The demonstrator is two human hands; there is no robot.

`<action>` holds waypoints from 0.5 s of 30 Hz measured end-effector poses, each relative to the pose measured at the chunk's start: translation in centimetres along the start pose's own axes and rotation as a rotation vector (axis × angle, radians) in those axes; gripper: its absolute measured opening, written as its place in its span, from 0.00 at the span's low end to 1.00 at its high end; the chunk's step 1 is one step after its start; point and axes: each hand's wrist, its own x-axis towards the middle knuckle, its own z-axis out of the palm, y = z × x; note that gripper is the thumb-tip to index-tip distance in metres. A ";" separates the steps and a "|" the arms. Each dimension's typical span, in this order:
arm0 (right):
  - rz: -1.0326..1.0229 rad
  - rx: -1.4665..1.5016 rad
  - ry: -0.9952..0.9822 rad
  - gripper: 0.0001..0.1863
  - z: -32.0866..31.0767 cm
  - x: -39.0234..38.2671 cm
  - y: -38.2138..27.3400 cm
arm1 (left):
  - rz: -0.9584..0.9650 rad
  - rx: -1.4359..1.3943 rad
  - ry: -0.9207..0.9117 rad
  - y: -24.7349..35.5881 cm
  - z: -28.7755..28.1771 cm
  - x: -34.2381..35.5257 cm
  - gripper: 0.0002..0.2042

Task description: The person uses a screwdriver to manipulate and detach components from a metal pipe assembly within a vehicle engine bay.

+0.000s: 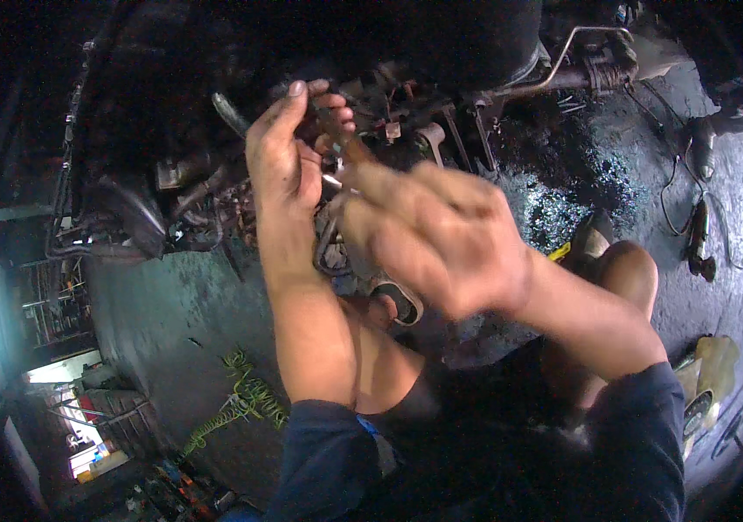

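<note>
I've got both hands up in front of the dark, greasy engine assembly (406, 122), working close together. My left hand (289, 161) is raised w/ thumb up and fingers curled around a small rusty-brown metal part (336, 130); it looks clamped on it, prob. to steady it against the machinery while the other hand works. My right hand (441, 239) is blurred, fingers bunched together near a thin shiny pin or tool tip (333, 181) that sits between the two hands; can't tell whether it actually grips it. The part is held right up against the assembly, above my knees, not resting on anything.

Below the hands a sandal (402, 300) shows, on my foot by the look of it. The concrete floor (719, 191) is oil-stained; a cable and a dark tool (699, 239) lie toward its right edge, well apart from me. A coiled green hose (245, 400) lies on the floor, lower left.
</note>
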 end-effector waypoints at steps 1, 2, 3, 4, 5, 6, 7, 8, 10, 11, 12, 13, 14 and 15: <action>0.032 -0.003 -0.019 0.19 0.0 -0.1 0.2 | -0.002 -0.001 0.002 -0.3 -0.1 -0.1 0.15; 0.002 -0.033 -0.064 0.18 -0.2 0.2 0.3 | 0.017 -0.006 0.017 -0.4 -0.1 0.1 0.15; -0.001 -0.040 -0.059 0.18 -0.4 0.4 -0.3 | 0.036 -0.011 0.031 -0.4 -0.1 0.4 0.15; -0.027 -0.005 0.022 0.20 -0.5 0.6 -1.3 | 0.003 -0.025 -0.009 0.0 -0.5 0.3 0.15; -0.049 0.008 0.060 0.20 -0.9 0.7 -1.9 | 0.006 -0.022 -0.017 0.1 -0.3 0.2 0.15; -0.040 0.009 0.046 0.20 -0.7 0.6 -1.2 | 0.011 0.006 -0.013 0.2 -0.1 0.1 0.15; -0.009 0.004 0.014 0.20 -0.4 0.3 -0.4 | 0.015 0.034 -0.008 0.1 0.1 0.2 0.15; 0.031 0.009 -0.020 0.21 -0.3 0.3 0.1 | 0.012 0.053 0.072 -0.4 0.4 0.5 0.15; 0.024 -0.003 -0.030 0.21 -0.6 0.2 -0.7 | 0.006 0.015 0.032 0.1 -0.3 0.3 0.14; -0.006 -0.003 -0.004 0.22 -0.8 0.2 -0.8 | 0.002 -0.025 -0.008 0.4 -0.1 0.0 0.14; -0.039 -0.005 0.021 0.22 -1.0 0.2 -0.9 | 0.017 0.016 -0.019 0.6 0.4 -0.4 0.13; -0.013 -0.024 0.007 0.22 -0.8 0.1 0.0 | 0.019 0.015 -0.020 0.3 1.1 -0.3 0.13; 0.014 -0.035 -0.009 0.21 -0.3 0.1 0.5 | 0.005 0.024 0.031 0.1 1.4 -0.4 0.13; 0.040 -0.045 -0.026 0.21 -0.1 0.1 0.7 | -0.008 0.032 0.083 -0.1 1.4 -0.4 0.13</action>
